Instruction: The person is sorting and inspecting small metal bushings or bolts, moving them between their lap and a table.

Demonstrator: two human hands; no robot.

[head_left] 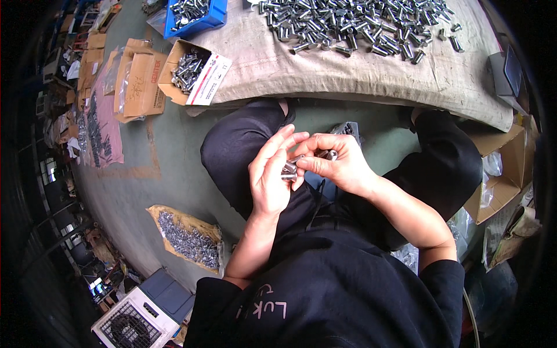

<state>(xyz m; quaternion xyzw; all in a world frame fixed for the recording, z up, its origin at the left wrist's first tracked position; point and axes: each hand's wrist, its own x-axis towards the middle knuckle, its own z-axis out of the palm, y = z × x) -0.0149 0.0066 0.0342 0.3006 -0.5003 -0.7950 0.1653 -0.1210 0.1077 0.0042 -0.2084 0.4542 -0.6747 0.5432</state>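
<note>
- The left hand (268,174) cups a small cluster of short metal bolts (289,170) in its curled fingers, closed around them, above the lap and in front of the cloth-covered table (348,75).
- The right hand (339,165) pinches one more bolt piece (328,155) narrowly between thumb and fingertips, touching the cluster in the left hand.
- To do this well, I judge the parts should be held end to end and in line, with the left hand firm so nothing slips, and the right fingertips turning lightly rather than forcing.
- Keeping both hands over the lap seems wise: a dropped part would land on the dark trousers, not the floor.
- A big heap of loose bolts (360,23) lies on the table top, well apart from the hands.
- A blue plastic bin (197,14) filled with bolts sits at the table's far left corner.
- An open cardboard box (185,72) of bolts rests at the table's left edge; its flap carries a white label with a red stripe (210,78).
- Beside it on the floor stands a brown carton (139,84) with red print on top.
- A flat torn piece of cardboard (188,238) holds small screws, lower left.
- A pink sheet (101,130) with dark parts lies farther left.
- An open brown box (502,174) sits at the right.
- A white and grey heater-like unit (145,316) sits at bottom left.
</note>
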